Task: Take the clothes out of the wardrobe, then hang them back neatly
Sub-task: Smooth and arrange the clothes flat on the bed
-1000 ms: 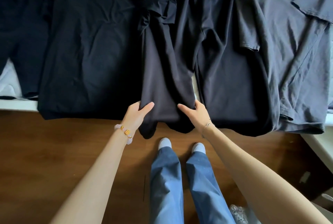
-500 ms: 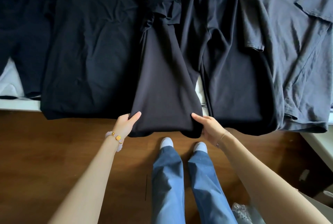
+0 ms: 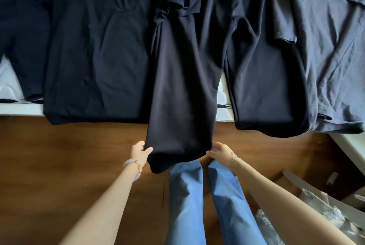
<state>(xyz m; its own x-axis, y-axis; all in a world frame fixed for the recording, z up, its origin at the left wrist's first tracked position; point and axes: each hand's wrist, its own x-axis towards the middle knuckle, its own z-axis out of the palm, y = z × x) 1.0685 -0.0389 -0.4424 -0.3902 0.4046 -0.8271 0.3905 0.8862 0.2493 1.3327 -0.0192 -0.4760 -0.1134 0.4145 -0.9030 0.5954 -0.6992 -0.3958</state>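
The black T-shirt [image 3: 94, 47] reads "NING". Your left hand [image 3: 140, 152] and right hand [image 3: 220, 152] pinch the black shorts [image 3: 181, 90] at the hem corners.

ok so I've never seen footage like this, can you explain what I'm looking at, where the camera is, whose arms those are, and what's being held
The camera sits on a person's head and looks forward and down, so the two bare arms reaching in from the bottom are the wearer's own, and the blue trousers are their legs, standing on a brown wooden floor. No machine is involved. Ahead is a white surface with dark clothes spread flat: a black T-shirt with white lettering, black shorts and a grey T-shirt. The left hand, which wears a bead bracelet, and the right hand each pinch a bottom corner of a black garment, stretching its hem out past the surface's edge.
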